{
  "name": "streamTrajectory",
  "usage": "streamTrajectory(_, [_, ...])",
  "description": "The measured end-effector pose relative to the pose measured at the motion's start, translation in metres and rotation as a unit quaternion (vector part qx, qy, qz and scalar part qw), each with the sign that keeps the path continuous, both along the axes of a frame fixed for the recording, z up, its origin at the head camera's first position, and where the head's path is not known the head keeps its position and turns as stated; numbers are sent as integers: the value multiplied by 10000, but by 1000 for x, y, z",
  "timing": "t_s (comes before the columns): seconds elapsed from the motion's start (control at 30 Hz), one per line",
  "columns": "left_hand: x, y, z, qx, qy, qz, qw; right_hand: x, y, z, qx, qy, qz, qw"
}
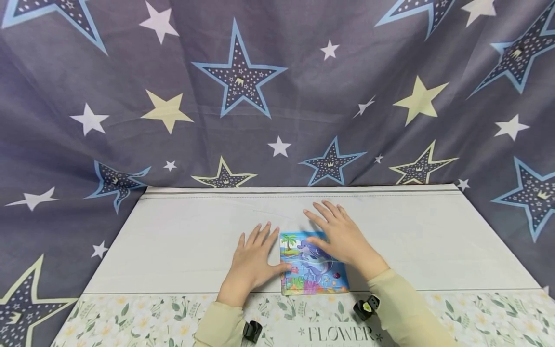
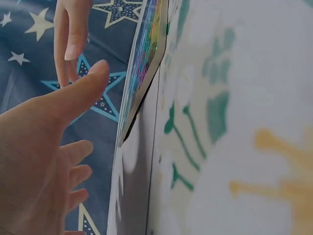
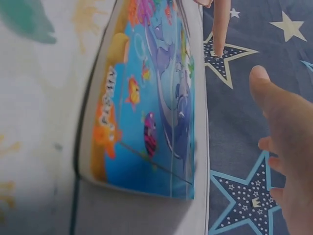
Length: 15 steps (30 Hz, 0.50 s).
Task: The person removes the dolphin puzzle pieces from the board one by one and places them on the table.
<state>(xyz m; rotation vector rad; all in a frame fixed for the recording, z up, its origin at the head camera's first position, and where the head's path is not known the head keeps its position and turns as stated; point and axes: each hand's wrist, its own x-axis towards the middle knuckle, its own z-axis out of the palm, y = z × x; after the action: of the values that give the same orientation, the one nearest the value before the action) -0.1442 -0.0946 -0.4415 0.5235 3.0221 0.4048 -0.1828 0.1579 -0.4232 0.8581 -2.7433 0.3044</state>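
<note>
A square jigsaw puzzle (image 1: 314,272) with a dolphin picture lies flat on the table, its thin edge showing in the left wrist view. My left hand (image 1: 253,262) is at its left side, fingers spread and straight, the thumb overlapping the puzzle's left edge in the head view. Over the upper right corner reaches my right hand (image 1: 342,236), with fingers extended and its thumb above the dolphin. In the right wrist view that thumb (image 3: 274,93) stands apart from the puzzle (image 3: 146,112). Neither hand grips anything.
Under the puzzle spreads a white tablecloth (image 1: 195,241) with a floral band and printed lettering along the front. A dark star-patterned curtain (image 1: 277,120) hangs behind the table. Each wrist carries a small black device (image 1: 366,307) on a pale sleeve (image 1: 407,308).
</note>
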Motion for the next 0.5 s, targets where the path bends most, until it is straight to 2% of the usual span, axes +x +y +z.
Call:
streamTrajectory(0.27, [-6, 3, 0, 179, -608, -216, 9978, -9, -11, -3, 82, -253, 319, 9991])
streamTrajectory(0.5, [-11, 4, -2, 464, -929, -260, 9942, -17, -17, -7, -260, -767, 463, 9956])
